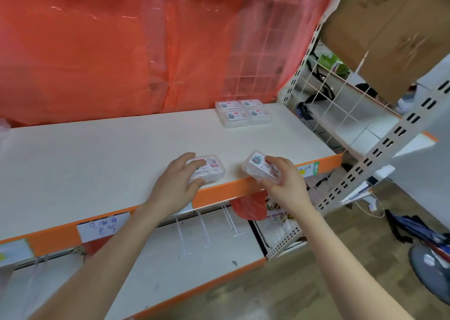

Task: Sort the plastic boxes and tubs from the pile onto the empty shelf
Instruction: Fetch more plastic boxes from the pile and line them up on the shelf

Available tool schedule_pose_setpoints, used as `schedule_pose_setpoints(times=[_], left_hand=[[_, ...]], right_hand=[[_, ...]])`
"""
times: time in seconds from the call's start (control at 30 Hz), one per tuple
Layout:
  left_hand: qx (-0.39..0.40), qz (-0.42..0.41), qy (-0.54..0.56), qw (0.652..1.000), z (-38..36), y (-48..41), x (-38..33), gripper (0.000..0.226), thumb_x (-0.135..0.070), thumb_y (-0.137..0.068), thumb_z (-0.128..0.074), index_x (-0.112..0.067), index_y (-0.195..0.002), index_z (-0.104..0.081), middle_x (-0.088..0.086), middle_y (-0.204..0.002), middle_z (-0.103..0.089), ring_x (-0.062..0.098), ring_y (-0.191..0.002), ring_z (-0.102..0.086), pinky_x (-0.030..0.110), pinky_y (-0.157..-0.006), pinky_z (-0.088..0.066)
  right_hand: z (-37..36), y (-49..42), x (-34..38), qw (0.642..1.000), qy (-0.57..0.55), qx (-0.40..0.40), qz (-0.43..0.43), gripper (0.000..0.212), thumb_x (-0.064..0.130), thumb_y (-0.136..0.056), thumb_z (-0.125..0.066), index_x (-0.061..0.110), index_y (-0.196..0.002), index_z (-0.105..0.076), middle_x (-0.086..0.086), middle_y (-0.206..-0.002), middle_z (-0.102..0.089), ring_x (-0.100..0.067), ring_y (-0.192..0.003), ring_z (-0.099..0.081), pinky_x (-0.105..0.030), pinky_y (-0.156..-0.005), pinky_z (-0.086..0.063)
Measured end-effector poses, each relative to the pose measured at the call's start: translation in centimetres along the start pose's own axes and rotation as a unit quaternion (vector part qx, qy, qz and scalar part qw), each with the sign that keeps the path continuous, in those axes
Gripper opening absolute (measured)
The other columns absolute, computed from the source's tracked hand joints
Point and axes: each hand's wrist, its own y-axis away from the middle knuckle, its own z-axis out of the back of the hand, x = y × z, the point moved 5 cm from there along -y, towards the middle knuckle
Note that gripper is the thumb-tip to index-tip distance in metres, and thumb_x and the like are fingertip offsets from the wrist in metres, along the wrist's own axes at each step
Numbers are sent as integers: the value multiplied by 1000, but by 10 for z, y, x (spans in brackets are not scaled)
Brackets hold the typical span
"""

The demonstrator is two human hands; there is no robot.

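**Two boxes in hand at the front edge of the shelf**

My left hand (177,180) is curled over a clear plastic box (214,166) that lies flat on the white shelf (109,154). It sits just inside the front edge, right of the middle. My fingers reach across its labelled lid and my thumb presses its near side, so this hand holds the box against the board.

My right hand (285,183) grips a second clear box (255,163), with my fingers on its top and the rest wrapped round its near end. This box is tilted, its far corner raised, and it hangs right over the orange front strip (219,194). I cannot tell whether it touches the shelf. The two boxes are near each other but apart.

Four more boxes of the same kind (235,116) stand in a tight two-by-two block at the back right corner of the shelf, labels up, well apart from my hands. Behind them a red plastic sheet (109,51) hangs along the whole back edge and over part of a wire grid (326,100) at the right end.

A handwritten price tag (102,227) is stuck on the front strip to my left. Below it a lower shelf (170,266) juts out, with thin white dividers standing on it. A cardboard carton (389,27) sits above the right end.
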Motion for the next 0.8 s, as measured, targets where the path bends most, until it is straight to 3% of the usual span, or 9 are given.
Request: schedule_pose_setpoints(times=[0.1, 0.23, 0.37, 0.53, 0.67, 0.8], left_hand=[[19, -8, -5, 1000, -12, -12, -6, 63, -48, -77, -33, -19, -131, -50, 4, -145, -34, 24, -131, -33, 28, -103, -27], [29, -14, -7, 999, -17, -39, -7, 59, -40, -77, -36, -19, -131, -50, 6, -145, -35, 26, -129, -35, 28, -104, -27], [17, -32, -8, 999, -18, -70, -13, 46, -34, -89, -45, -18, -132, -49, 5, -145, -33, 25, -130, -34, 28, -104, -27], [9, -43, -15, 999, -28, -97, -19, 42, -24, -91, -54, -19, -133, -47, 3, -146, -31, 22, -130, -33, 26, -105, -26], [-4, -28, -13, 1000, -38, -111, -25, 42, -22, -91, -55, -20, -132, -47, 3, -146, -30, 22, -129, -35, 25, -105, -26], [-25, -6, -12, 1000, -52, -124, -38, 43, -22, -91, -55, -20, -133, -47, 4, -146, -30, 23, -129, -34, 28, -107, -26]], right_hand=[[-2, -15, -9, 1000, -2, -3, -6, 48, 13, -75, -72, 7, -121, -58, -9, -120, -56, -26, -110, -51, -27, -90, -36], [-9, -39, -21, 1000, -5, 4, -12, 50, 11, -74, -72, 8, -122, -57, -9, -121, -54, -26, -111, -50, -30, -93, -36], [-11, -71, -34, 1000, 3, 11, -19, 53, 10, -72, -73, 9, -122, -56, -9, -122, -54, -28, -111, -49, -28, -89, -35], [-10, -103, -50, 1000, 12, 20, -18, 57, 23, -67, -69, 11, -121, -58, -9, -121, -55, -29, -110, -50, -29, -88, -36], [-7, -126, -70, 999, 22, 34, -3, 54, 6, -70, -70, 10, -122, -57, -9, -120, -55, -30, -111, -49, -31, -92, -36], [-4, -148, -90, 997, 21, 62, 29, 52, 7, -70, -66, 11, -121, -58, -8, -117, -56, -28, -109, -50, -31, -91, -38]])
